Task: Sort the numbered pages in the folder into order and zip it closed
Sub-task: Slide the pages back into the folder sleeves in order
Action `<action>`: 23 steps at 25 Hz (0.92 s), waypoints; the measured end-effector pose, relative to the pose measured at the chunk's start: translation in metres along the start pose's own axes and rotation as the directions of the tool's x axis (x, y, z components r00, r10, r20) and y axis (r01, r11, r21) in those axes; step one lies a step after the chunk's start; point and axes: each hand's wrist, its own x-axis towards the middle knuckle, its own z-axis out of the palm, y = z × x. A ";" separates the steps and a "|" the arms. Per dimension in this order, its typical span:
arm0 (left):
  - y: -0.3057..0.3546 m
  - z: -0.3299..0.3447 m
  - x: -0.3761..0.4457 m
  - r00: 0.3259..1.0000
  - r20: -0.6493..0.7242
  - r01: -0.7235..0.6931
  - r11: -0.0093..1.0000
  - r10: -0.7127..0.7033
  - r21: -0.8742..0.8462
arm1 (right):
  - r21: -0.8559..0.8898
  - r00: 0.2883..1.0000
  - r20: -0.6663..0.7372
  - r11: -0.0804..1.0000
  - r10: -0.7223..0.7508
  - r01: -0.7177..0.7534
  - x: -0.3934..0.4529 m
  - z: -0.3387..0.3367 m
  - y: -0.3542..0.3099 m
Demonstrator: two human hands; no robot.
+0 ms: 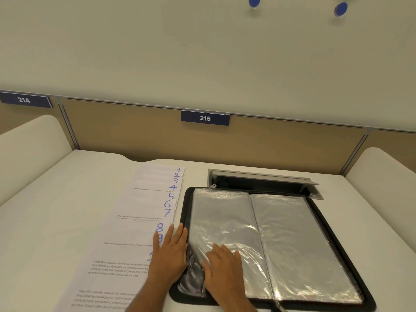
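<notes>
Two hands are at work near the bottom of your view: your left hand (pixel 169 251) lies flat with its fingers straight, spread across the edge where the numbered pages (pixel 144 221) meet the black zip folder (pixel 337 233), and your right hand (pixel 221 267) rests palm-down, fingers straight, on the clear plastic sleeve (pixel 225 217) of the folder's left half, holding nothing. The folder lies open on the white desk (pixel 67 210), its zip undone around the rim, its near edge cut off by the bottom of the frame. The pages are fanned in a staggered column just to the folder's left, touching or nearly touching its border; blue handwritten numbers 1 to 8 read clearly down their right edges, the next figure is half covered by your left fingers, and whatever number follows is hidden under the hand. The printed text on the sheets is too small to read in full, and the lowest sheets run out of view. You cannot tell whether any sleeve holds a page, since glare washes over the plastic. Behind the folder's far edge sits an open cable hatch (pixel 263 180) set in the desk. On the partition above are blue labels reading 215 (pixel 205 118) and 214 (pixel 24 100), and two blue magnets (pixel 254 1) sit on the wall, one cropped by the top edge.
</notes>
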 end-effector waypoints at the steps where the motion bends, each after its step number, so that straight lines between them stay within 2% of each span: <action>1: 0.000 0.000 0.000 1.000 0.009 0.007 1.000 -0.007 -0.007 | 0.036 0.996 -0.083 0.999 -0.030 0.033 0.000 -0.004 0.001; 3: 0.000 0.000 0.000 1.000 -0.003 0.022 1.000 -0.022 -0.013 | 0.208 0.992 -0.123 0.978 -0.002 0.027 0.003 -0.018 0.005; 6: 0.002 -0.003 -0.001 0.999 -0.024 0.035 0.999 -0.035 -0.003 | 0.463 0.968 -0.133 0.877 0.213 -0.129 0.012 -0.045 0.019; 8: 0.003 -0.003 -0.001 0.999 -0.015 0.046 0.999 -0.046 0.004 | 0.667 0.921 -0.117 0.716 0.373 -0.205 0.016 -0.062 0.040; 10: 0.003 -0.004 -0.001 0.999 -0.017 0.049 0.999 -0.049 0.004 | 0.801 0.858 -0.066 0.540 0.509 -0.259 0.017 -0.078 0.067; 14: 0.003 -0.003 -0.001 0.998 -0.040 0.043 0.999 -0.043 -0.001 | 0.900 0.688 0.020 0.287 0.725 -0.329 0.004 -0.089 0.133; 18: 0.001 0.002 0.002 0.997 -0.058 0.044 0.998 -0.042 0.035 | 0.905 0.537 0.000 0.228 0.844 -0.358 -0.016 -0.082 0.179; 23: -0.001 0.008 0.003 0.996 -0.089 0.031 0.998 -0.025 0.063 | 0.876 0.268 -0.090 0.204 0.959 -0.436 -0.036 -0.082 0.207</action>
